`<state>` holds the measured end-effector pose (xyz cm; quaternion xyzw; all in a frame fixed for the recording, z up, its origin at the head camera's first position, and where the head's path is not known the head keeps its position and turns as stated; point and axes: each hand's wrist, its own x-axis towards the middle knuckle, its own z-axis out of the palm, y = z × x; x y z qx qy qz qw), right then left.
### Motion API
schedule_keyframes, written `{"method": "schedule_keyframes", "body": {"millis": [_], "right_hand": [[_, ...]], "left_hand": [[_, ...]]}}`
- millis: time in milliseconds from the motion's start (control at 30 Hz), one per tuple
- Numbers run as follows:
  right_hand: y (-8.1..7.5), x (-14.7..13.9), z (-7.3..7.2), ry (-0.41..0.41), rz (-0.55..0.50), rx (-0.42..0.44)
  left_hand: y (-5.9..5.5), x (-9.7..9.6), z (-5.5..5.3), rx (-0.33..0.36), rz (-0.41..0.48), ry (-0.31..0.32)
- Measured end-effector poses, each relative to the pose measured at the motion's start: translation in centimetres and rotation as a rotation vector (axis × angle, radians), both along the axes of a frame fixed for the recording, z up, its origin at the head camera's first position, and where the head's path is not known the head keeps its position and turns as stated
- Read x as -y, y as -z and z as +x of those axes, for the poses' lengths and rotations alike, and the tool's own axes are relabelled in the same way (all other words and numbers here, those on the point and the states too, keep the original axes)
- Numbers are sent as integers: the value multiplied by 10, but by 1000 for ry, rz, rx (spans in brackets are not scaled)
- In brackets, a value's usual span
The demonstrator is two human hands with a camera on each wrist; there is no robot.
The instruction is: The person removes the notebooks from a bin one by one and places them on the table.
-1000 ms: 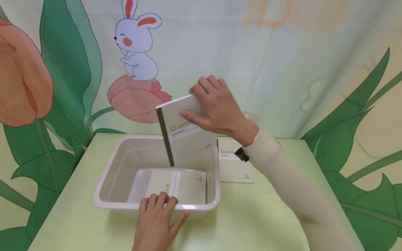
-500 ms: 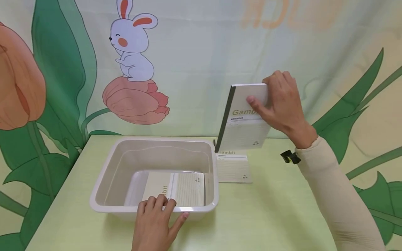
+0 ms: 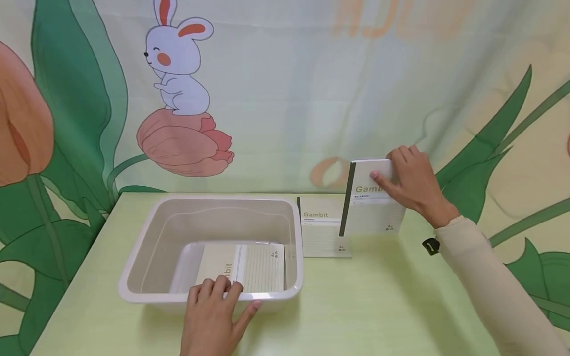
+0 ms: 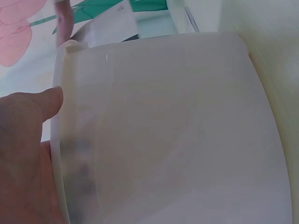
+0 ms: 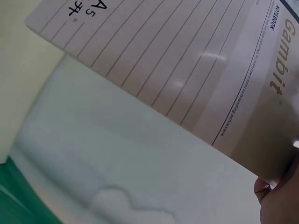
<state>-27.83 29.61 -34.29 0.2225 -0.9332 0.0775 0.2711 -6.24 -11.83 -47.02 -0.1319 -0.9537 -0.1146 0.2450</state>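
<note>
Upright above the right part of the table, a cream Gambit notebook [image 3: 371,210] with a dark spine hangs from my right hand [image 3: 414,180]. The thumb lies on its cover and the fingers go over its top right corner. The right wrist view shows this notebook's lined cover [image 5: 154,56] close up. My left hand [image 3: 213,314] grips the near rim of a beige plastic basin [image 3: 209,201], fingers over the edge and thumb outside. Another notebook [image 3: 258,269] lies inside the basin, partly hidden by the rim and fingers. The basin's outer wall [image 4: 163,130] fills the left wrist view.
A third notebook [image 3: 322,235] lies flat on the pale green table [image 3: 369,306], right beside the basin and partly behind the held one. A printed curtain [image 3: 276,99] with a rabbit and tulips stands along the table's back edge.
My right hand has carried the notebook from above the basin to the right, past the flat notebook, and lowered it toward the table. The left hand has stayed on the basin's rim.
</note>
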Motion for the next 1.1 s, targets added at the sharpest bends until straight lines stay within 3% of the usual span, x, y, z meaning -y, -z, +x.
{"method": "schedule_keyframes", "body": {"millis": [300,600,1100], "right_hand": [[48,-34,-7,40,38,58],[89,-56,-17,35,55,178],[123,-67,-55,131,31,332]], "left_hand": [[1,0,0,7,-1,-3],[0,0,0,5,-3,-4],[0,1,0,-13,8,0]]}}
